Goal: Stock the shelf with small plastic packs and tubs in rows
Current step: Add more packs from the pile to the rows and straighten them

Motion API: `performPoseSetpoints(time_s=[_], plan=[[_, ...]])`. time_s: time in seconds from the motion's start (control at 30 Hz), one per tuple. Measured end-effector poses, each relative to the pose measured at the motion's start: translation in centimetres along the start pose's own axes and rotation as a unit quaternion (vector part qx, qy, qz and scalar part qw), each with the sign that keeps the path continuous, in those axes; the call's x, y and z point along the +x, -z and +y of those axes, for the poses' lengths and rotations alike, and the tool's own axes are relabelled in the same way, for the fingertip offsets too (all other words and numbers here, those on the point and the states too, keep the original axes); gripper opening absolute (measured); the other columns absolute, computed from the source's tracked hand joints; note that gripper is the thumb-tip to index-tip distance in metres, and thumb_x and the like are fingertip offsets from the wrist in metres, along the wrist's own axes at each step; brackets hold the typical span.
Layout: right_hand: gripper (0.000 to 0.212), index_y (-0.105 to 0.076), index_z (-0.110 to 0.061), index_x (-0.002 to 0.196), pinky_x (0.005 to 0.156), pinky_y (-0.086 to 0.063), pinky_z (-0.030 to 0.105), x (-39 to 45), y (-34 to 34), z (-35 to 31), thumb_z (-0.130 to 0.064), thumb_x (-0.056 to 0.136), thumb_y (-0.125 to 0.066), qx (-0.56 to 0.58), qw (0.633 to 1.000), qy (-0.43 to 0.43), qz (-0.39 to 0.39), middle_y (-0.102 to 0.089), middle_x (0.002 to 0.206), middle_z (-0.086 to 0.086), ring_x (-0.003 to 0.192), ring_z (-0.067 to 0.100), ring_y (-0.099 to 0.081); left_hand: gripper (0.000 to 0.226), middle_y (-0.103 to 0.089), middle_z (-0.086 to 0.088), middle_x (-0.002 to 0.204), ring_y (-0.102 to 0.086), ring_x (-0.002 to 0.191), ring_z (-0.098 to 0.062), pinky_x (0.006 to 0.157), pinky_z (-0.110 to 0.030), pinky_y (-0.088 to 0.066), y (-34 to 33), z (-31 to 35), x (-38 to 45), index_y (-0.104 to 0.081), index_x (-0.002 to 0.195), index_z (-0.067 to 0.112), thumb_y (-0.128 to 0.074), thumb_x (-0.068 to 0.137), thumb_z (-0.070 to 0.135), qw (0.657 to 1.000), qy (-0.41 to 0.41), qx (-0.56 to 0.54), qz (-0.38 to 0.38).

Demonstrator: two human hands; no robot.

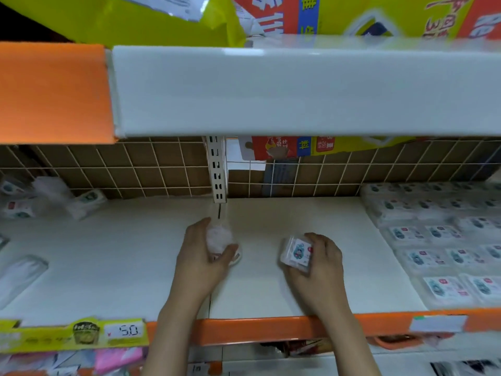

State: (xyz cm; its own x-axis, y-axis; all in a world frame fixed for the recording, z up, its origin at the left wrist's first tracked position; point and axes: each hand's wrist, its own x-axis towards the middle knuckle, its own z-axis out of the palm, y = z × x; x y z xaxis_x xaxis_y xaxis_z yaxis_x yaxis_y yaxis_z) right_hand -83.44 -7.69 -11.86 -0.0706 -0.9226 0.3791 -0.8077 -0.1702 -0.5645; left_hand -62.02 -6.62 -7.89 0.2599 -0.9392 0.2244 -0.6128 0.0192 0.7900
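Observation:
Both my hands are over the white shelf board [257,289]. My left hand [202,263] grips a small clear tub [220,238] with whitish contents, fingers and thumb curled round it, just above the board near the upright post. My right hand [318,264] holds a small clear square pack [296,253] with a blue cartoon label, tilted up on its edge. Rows of similar labelled packs [439,256] lie flat at the right end of the shelf.
An upper white shelf [298,90] hangs low over the work space. A slotted metal post [218,169] and wire grid [135,169] close the back. Loose packs [54,198] lie at the far left. An orange front rail [271,328] carries a price tag [127,331].

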Motion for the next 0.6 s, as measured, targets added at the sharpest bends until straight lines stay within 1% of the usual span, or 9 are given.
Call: performPoseSetpoints(time_s=[0.1, 0.2, 0.27, 0.33, 0.37, 0.43, 0.5, 0.53, 0.6], plan=[[0.068, -0.053, -0.009, 0.124, 0.085, -0.040, 0.036, 0.8, 1.1, 1.9, -0.026, 0.065, -0.084, 0.000, 1.000, 0.014, 0.012, -0.056, 0.120, 0.012, 0.111, 0.026, -0.042, 0.071, -0.057, 0.000, 0.122, -0.054, 0.109, -0.018, 0.087, -0.023, -0.039, -1.8, 1.7, -0.2, -0.048, 0.129, 0.015, -0.081, 0.069, 0.033, 1.000, 0.001, 0.001, 0.019], [0.071, -0.055, -0.009, 0.122, 0.083, -0.046, 0.039, 1.8, 2.9, 4.6, -0.025, 0.061, -0.086, 0.009, 0.999, 0.044, 0.015, -0.058, 0.115, 0.013, 0.107, 0.025, -0.043, 0.069, -0.057, 0.001, 0.120, -0.054, 0.104, -0.014, 0.084, -0.023, -0.040, -4.6, 4.2, -0.9, -0.049, 0.127, 0.018, -0.081, 0.069, 0.035, 0.999, -0.004, -0.005, 0.043], [0.071, -0.055, -0.009, 0.122, 0.084, -0.046, 0.040, 2.5, 4.5, 6.8, -0.024, 0.060, -0.086, 0.013, 0.998, 0.066, -0.003, -0.058, 0.115, 0.012, 0.106, 0.026, -0.048, 0.066, -0.055, -0.001, 0.118, -0.052, 0.101, -0.013, 0.082, -0.021, -0.038, -7.0, 6.0, -1.7, -0.050, 0.127, 0.019, -0.080, 0.070, 0.031, 0.998, -0.004, 0.000, 0.068], [0.070, -0.055, -0.010, 0.122, 0.087, -0.044, 0.037, 3.2, 6.5, 9.1, -0.024, 0.060, -0.084, 0.012, 0.996, 0.085, -0.015, -0.058, 0.114, 0.010, 0.105, 0.027, -0.052, 0.065, -0.053, -0.004, 0.117, -0.053, 0.100, -0.017, 0.079, -0.022, -0.037, -9.6, 8.4, -2.6, -0.050, 0.128, 0.018, -0.080, 0.071, 0.027, 0.996, 0.000, 0.000, 0.084], [0.069, -0.055, -0.010, 0.122, 0.088, -0.041, 0.034, 3.5, 7.6, 10.2, -0.024, 0.060, -0.083, 0.011, 0.996, 0.093, -0.017, -0.058, 0.114, 0.009, 0.106, 0.025, -0.050, 0.064, -0.052, -0.005, 0.117, -0.054, 0.100, -0.019, 0.079, -0.022, -0.037, -11.0, 9.6, -3.0, -0.049, 0.128, 0.017, -0.079, 0.072, 0.025, 0.996, 0.001, -0.003, 0.088], [0.069, -0.054, -0.009, 0.122, 0.089, -0.036, 0.029, 4.2, 9.6, 12.4, -0.022, 0.061, -0.082, 0.014, 0.995, 0.095, -0.017, -0.058, 0.115, 0.010, 0.107, 0.021, -0.045, 0.064, -0.049, -0.001, 0.116, -0.052, 0.097, -0.014, 0.080, -0.021, -0.038, -13.5, 11.8, -3.9, -0.048, 0.130, 0.018, -0.078, 0.073, 0.024, 0.997, -0.006, -0.012, 0.082], [0.069, -0.054, -0.008, 0.123, 0.090, -0.039, 0.034, 4.6, 11.4, 14.3, -0.023, 0.062, -0.080, 0.017, 0.996, 0.085, -0.018, -0.057, 0.115, 0.012, 0.107, 0.024, -0.046, 0.064, -0.047, 0.005, 0.114, -0.050, 0.096, -0.009, 0.081, -0.018, -0.038, -15.7, 13.4, -4.9, -0.047, 0.131, 0.019, -0.077, 0.075, 0.023, 0.997, -0.023, -0.021, 0.067], [0.068, -0.054, -0.007, 0.123, 0.090, -0.042, 0.038, 4.7, 12.1, 15.0, -0.024, 0.062, -0.078, 0.017, 0.996, 0.084, -0.016, -0.057, 0.115, 0.013, 0.106, 0.027, -0.048, 0.064, -0.047, 0.005, 0.114, -0.050, 0.097, -0.009, 0.081, -0.018, -0.038, -16.5, 13.9, -5.4, -0.047, 0.131, 0.019, -0.078, 0.075, 0.023, 0.997, -0.030, -0.025, 0.061], [0.069, -0.053, -0.006, 0.124, 0.090, -0.043, 0.043, 4.8, 13.2, 15.9, -0.024, 0.062, -0.077, 0.020, 0.996, 0.081, -0.018, -0.057, 0.116, 0.016, 0.107, 0.034, -0.052, 0.065, -0.051, 0.000, 0.117, -0.052, 0.099, -0.012, 0.082, -0.018, -0.038, -17.4, 14.5, -6.2, -0.048, 0.131, 0.016, -0.078, 0.074, 0.021, 0.997, -0.034, -0.022, 0.059]])
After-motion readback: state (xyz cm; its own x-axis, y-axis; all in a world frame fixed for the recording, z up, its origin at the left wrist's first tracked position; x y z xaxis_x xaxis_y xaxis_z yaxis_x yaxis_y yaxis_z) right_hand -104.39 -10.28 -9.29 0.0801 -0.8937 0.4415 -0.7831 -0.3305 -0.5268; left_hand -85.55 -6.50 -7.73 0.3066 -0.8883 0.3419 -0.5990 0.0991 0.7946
